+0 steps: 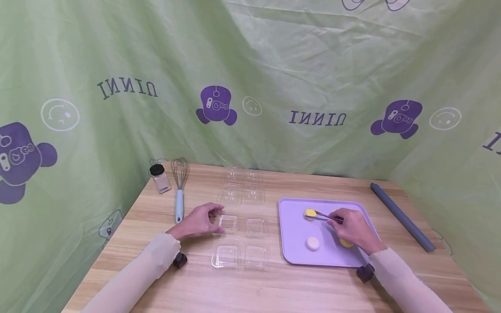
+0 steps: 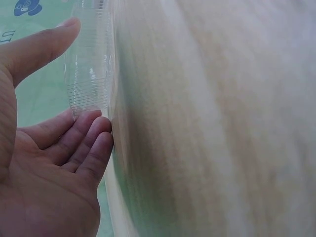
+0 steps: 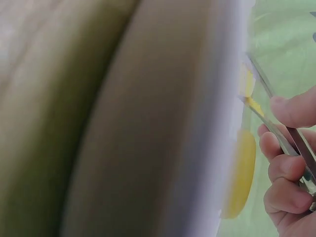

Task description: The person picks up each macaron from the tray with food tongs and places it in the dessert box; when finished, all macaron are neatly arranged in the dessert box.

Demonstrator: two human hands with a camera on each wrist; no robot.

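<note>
**Tongs on the yellow cake, a steadying hand at the clear box**

While the right hand (image 1: 354, 227) works over the tray (image 1: 291, 243), its fingers are clenched round a pair of metal tongs (image 1: 322, 215), and the tips of the tongs close on a yellow cake (image 1: 310, 213) at the far left part of the tray, so the cake is handled without being touched. A white cake (image 1: 312, 243) lies nearer on the same tray, and another yellow one (image 1: 346, 243) is half hidden under the wrist

The left hand (image 1: 199, 221) rests on the desk (image 1: 250, 287) with thumb and fingers (image 2: 91, 140) loosely spread against the edge of a small clear box (image 1: 228, 223); the wrist view shows them touching its ribbed wall rather than wrapped round it, which looks like steadying a light box that would slide. More clear boxes (image 1: 240, 255) sit open in rows just beside the tray, within short reach of the tongs

Off to the left, well apart, lie a whisk (image 1: 179, 182) and a small jar (image 1: 159, 178); a grey rod (image 1: 401, 216) lies at the right edge
</note>
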